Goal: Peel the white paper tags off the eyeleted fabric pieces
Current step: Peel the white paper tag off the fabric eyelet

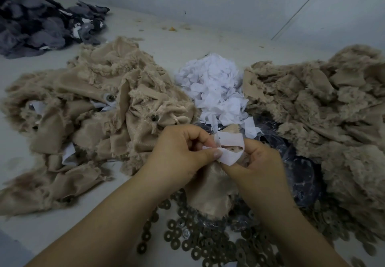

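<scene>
I hold one beige fabric piece [210, 187] in front of me; it hangs down between both hands. A white paper tag [230, 149] is partly lifted off its top and curls around an eyelet spot. My left hand [183, 154] pinches the tag's left edge between thumb and fingers. My right hand [258, 166] grips the fabric and the tag's lower right side with curled fingers. A heap of beige eyeleted pieces [100, 108] with white tags showing lies at the left.
A mound of loose white paper tags [216, 87] sits in the middle behind my hands. Frayed beige pieces [325, 108] pile up at the right. Several metal rings [208, 237] and a dark plastic bag [300, 175] lie near me. Grey fabric [37, 23] is at the far left.
</scene>
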Tool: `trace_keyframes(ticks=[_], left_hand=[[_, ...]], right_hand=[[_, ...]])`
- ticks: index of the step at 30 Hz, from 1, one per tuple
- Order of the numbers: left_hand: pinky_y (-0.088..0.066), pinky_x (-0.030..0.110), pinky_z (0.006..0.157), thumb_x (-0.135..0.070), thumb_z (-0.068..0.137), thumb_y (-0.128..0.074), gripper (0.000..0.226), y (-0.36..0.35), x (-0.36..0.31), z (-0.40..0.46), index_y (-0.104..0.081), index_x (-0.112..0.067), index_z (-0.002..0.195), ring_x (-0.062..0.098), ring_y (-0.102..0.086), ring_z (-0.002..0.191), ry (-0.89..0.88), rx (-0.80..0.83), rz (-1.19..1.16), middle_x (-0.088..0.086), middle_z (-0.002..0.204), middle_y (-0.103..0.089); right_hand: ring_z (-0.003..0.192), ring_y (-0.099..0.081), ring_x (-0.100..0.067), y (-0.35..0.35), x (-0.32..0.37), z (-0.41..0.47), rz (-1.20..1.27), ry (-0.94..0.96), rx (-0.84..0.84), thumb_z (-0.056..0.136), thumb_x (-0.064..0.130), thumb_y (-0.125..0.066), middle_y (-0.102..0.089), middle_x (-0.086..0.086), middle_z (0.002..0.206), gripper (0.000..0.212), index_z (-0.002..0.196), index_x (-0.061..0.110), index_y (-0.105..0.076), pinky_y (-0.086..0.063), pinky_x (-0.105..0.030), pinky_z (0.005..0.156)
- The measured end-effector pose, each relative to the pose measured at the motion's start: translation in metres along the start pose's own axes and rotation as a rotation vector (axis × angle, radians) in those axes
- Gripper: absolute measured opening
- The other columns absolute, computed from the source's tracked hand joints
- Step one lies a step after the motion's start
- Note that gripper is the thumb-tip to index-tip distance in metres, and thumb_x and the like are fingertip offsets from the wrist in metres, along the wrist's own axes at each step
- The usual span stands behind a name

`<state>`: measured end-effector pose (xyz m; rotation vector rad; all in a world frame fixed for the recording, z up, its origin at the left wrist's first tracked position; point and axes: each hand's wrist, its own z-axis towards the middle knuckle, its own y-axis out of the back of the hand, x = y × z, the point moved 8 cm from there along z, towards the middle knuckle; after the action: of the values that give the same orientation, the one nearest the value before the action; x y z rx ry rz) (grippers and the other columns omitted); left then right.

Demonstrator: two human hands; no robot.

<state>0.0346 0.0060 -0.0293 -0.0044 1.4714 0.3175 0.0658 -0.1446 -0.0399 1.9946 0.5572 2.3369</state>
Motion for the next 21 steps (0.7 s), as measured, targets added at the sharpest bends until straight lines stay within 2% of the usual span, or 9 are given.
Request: trace_keyframes(ticks=[2, 5, 7, 10, 12, 14, 16, 18, 21], left_hand=[[-0.052, 0.045, 0.06, -0.01, 0.076, -0.082, 0.017, 0.001, -0.003, 0.002, -0.07, -0.016, 0.067, 0.036, -0.057, 0.063, -0.04, -0.025, 0.079, 0.017, 0.073, -0.065], [-0.046, 0.038, 0.056, -0.008, 0.08, -0.078, 0.021, -0.002, -0.005, 0.004, -0.064, -0.018, 0.067, 0.022, -0.053, 0.059, -0.07, 0.018, 0.09, 0.014, 0.071, -0.064], [-0.045, 0.029, 0.051, -0.005, 0.081, -0.076, 0.019, -0.003, -0.01, 0.003, -0.065, -0.015, 0.071, 0.016, -0.053, 0.056, -0.093, 0.062, 0.038, 0.01, 0.065, -0.063], [-0.045, 0.024, 0.046, -0.007, 0.084, -0.075, 0.01, -0.007, -0.014, -0.002, -0.074, -0.014, 0.077, 0.017, -0.055, 0.05, -0.066, 0.162, -0.012, 0.007, 0.06, -0.065], [-0.044, 0.024, 0.042, -0.01, 0.086, -0.074, 0.008, -0.013, -0.012, -0.005, -0.077, -0.013, 0.079, 0.019, -0.054, 0.044, -0.016, 0.219, -0.001, 0.009, 0.057, -0.066], [-0.042, 0.022, 0.039, -0.011, 0.085, -0.074, 0.009, -0.012, -0.007, -0.005, -0.078, -0.013, 0.077, 0.02, -0.053, 0.04, 0.017, 0.171, 0.04, 0.009, 0.054, -0.066], [-0.041, 0.021, 0.037, -0.01, 0.084, -0.075, 0.009, -0.01, -0.003, -0.002, -0.078, -0.013, 0.077, 0.019, -0.052, 0.037, 0.04, 0.112, 0.061, 0.009, 0.052, -0.065], [-0.042, 0.022, 0.035, -0.009, 0.083, -0.076, 0.009, -0.009, -0.002, 0.001, -0.078, -0.014, 0.076, 0.017, -0.051, 0.034, 0.049, 0.099, 0.074, 0.008, 0.051, -0.065], [-0.042, 0.023, 0.034, -0.009, 0.082, -0.078, 0.01, -0.009, 0.0, 0.004, -0.077, -0.015, 0.074, 0.015, -0.052, 0.033, 0.063, 0.103, 0.082, 0.008, 0.05, -0.064]], right_hand=[[0.08, -0.071, -0.025, 0.002, 0.0, 0.001, 0.01, 0.004, -0.007, 0.079, 0.023, -0.082, -0.077, -0.007, 0.083, 0.016, 0.093, 0.029, -0.077, -0.06, -0.039, 0.071], [0.056, -0.061, -0.011, 0.002, -0.001, 0.001, 0.0, -0.003, -0.007, 0.082, 0.023, -0.079, -0.073, -0.006, 0.07, 0.007, 0.088, 0.021, -0.078, -0.054, -0.032, 0.053], [0.057, -0.057, -0.012, 0.001, -0.004, 0.002, 0.022, -0.027, -0.001, 0.083, 0.022, -0.078, -0.071, -0.013, 0.069, 0.003, 0.086, 0.024, -0.077, -0.053, -0.039, 0.054], [0.059, -0.066, -0.009, 0.001, -0.003, 0.001, 0.068, -0.032, 0.017, 0.083, 0.014, -0.079, -0.075, -0.004, 0.07, 0.014, 0.083, 0.028, -0.076, -0.056, -0.029, 0.055], [0.066, -0.071, -0.015, 0.002, -0.003, 0.002, 0.069, -0.031, 0.023, 0.083, 0.009, -0.078, -0.076, -0.001, 0.073, 0.014, 0.083, 0.023, -0.077, -0.059, -0.031, 0.059], [0.072, -0.072, -0.022, 0.002, -0.006, 0.002, 0.068, -0.041, 0.015, 0.081, 0.006, -0.079, -0.077, -0.004, 0.075, 0.015, 0.086, 0.019, -0.077, -0.059, -0.036, 0.063], [0.066, -0.07, -0.024, 0.001, -0.007, 0.002, 0.052, -0.04, 0.014, 0.08, 0.003, -0.078, -0.076, -0.01, 0.074, 0.016, 0.089, 0.017, -0.078, -0.058, -0.034, 0.062], [0.06, -0.067, -0.011, 0.001, -0.004, 0.001, 0.078, -0.022, 0.03, 0.08, -0.001, -0.077, -0.076, -0.007, 0.071, 0.019, 0.087, 0.017, -0.078, -0.055, -0.024, 0.054], [0.052, -0.062, 0.005, 0.001, -0.002, 0.001, 0.124, -0.021, 0.061, 0.081, -0.005, -0.075, -0.072, 0.009, 0.06, 0.02, 0.086, 0.014, -0.077, -0.046, -0.009, 0.05]])
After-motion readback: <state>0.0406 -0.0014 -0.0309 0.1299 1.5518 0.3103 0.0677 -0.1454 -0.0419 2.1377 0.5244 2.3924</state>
